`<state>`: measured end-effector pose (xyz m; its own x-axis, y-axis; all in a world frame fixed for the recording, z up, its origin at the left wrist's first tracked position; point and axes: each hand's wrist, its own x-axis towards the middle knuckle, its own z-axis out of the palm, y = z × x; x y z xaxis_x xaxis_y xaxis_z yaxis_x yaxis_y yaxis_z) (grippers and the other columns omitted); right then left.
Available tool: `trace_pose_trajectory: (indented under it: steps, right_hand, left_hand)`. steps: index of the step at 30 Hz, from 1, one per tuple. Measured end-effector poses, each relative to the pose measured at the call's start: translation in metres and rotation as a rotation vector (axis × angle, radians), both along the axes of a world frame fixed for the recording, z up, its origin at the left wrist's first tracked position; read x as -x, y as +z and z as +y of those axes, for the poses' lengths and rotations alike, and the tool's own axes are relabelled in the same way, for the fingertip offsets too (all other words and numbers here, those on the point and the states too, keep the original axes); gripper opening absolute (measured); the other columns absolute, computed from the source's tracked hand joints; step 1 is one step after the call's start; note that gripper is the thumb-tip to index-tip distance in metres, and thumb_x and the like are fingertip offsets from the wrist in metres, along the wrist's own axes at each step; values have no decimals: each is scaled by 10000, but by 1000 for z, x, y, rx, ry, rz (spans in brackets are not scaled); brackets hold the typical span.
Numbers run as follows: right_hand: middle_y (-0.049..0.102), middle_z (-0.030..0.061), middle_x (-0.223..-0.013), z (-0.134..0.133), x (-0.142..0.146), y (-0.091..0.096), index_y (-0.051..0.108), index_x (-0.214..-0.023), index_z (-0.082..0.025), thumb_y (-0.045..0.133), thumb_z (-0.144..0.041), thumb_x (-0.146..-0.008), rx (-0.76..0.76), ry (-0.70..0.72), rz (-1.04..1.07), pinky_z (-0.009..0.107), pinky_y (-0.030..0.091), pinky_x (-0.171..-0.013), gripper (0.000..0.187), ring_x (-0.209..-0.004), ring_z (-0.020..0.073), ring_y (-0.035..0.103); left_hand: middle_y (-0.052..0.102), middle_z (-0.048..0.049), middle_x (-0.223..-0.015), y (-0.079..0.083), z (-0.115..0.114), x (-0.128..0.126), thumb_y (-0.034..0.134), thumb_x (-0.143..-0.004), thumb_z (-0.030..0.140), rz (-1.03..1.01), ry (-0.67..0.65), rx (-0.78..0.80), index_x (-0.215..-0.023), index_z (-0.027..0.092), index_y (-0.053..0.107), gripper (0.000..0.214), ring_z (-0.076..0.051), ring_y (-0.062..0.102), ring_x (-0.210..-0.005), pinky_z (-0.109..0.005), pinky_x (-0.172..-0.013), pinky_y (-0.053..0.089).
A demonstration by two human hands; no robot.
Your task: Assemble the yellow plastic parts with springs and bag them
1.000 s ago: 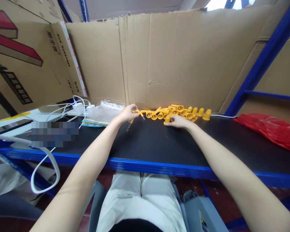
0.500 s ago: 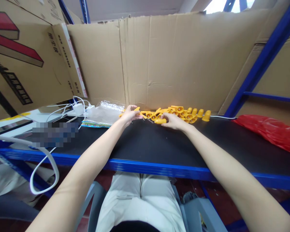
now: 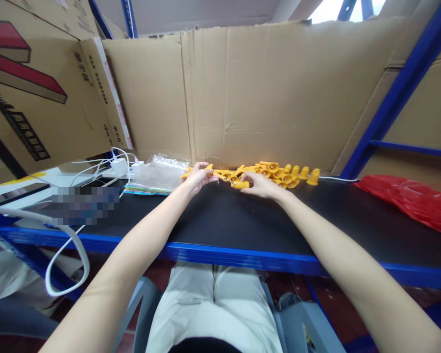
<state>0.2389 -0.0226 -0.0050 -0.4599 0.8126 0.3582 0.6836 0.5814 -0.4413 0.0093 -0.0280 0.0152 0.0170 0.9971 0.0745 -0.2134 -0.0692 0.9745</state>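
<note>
A pile of small yellow plastic cone-shaped caps [image 3: 279,173] lies on the black bench top [image 3: 242,215] against the cardboard wall. My left hand [image 3: 197,176] is closed on a yellow piece [image 3: 208,169] at the pile's left end. My right hand [image 3: 260,184] pinches another yellow cap [image 3: 239,185], held sideways just above the bench. The two hands are close together, with the held pieces nearly meeting.
A clear plastic bag [image 3: 159,171] lies left of the hands, beside white chargers and cables [image 3: 119,165]. A red plastic bag [image 3: 411,198] lies at the right. A cardboard sheet [image 3: 250,93] walls the back. Blue shelf posts [image 3: 397,93] frame the bench, whose blue front edge [image 3: 220,252] crosses above my lap.
My right hand has carried a yellow cap leftwards from the pile toward my left hand. My left hand has stayed at the pile's left end and turned its piece slightly.
</note>
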Motion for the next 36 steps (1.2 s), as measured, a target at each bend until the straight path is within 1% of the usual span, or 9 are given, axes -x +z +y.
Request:
trace_pose_trajectory:
  steps: [6,12,14,19,22,25,31,34,36]
  right_hand:
    - [605,27,-854,0,-4,0,541,-885,-193,680,-231,-666,91,-38,56,286,452,-690,262,-754,158,566]
    - [602,39,-904,0,1,-2,548,-883,-180,675,-288,-673,53,12,94,296,448,-713,268,-763,151,558]
    - [599,39,-910,0,2,-2,548,-893,-176,658,-302,-686,30,30,114,287,440,-710,266,-747,142,548]
    - [553,-8,-718,-2,-2,1,567,-888,-162,641,-312,-696,32,14,42,260,399,-626,255,-624,119,492]
    - [548,-13,-706,-3,-3,3,578,-902,-158,637,-295,-701,32,11,18,253,388,-615,250,-606,110,476]
    - [565,-11,-721,-4,-3,4,592,-924,-162,634,-284,-707,25,3,12,255,396,-620,252,-607,108,481]
    - [627,21,-831,-3,-3,3,618,-966,-164,657,-310,-702,79,22,79,311,458,-697,304,-681,133,552]
    - [633,64,-993,-3,-5,4,605,-1033,-163,682,-313,-688,192,2,134,336,480,-775,384,-796,154,596]
    - [583,91,-1159,-4,-7,6,586,-1067,-170,703,-267,-668,265,3,184,338,477,-840,427,-896,160,603]
  left_hand:
    - [581,4,-718,2,-1,2,480,-803,-1,12,32,4,-1046,176,355,325,-97,642,-590,-267,-698,560]
    - [577,12,-708,-6,3,-1,438,-826,36,114,-5,-65,-1075,184,337,307,-93,638,-612,-272,-709,543]
    - [584,-3,-744,-11,2,-3,425,-842,79,288,-59,-131,-1093,187,348,284,-105,633,-644,-295,-707,535]
    - [606,-80,-926,-21,-3,-1,486,-821,230,1036,-115,-452,-1102,189,430,289,-211,613,-851,-401,-805,474]
    - [608,-114,-989,-21,-5,4,498,-806,316,1257,-119,-540,-1122,173,446,350,-265,582,-946,-413,-849,433]
    - [615,-101,-962,-20,-4,7,474,-808,363,1306,-122,-521,-1108,175,465,354,-257,586,-913,-381,-821,434]
    - [622,-54,-818,-18,-3,7,507,-757,307,1348,-84,-507,-1043,181,491,313,-217,592,-788,-320,-727,437]
    - [616,-38,-763,-20,-3,7,524,-743,315,1338,-56,-550,-1018,188,491,305,-207,585,-743,-297,-674,427]
    - [611,-31,-752,-21,-1,8,524,-744,318,1331,-41,-574,-1008,193,491,294,-202,580,-731,-287,-656,418]
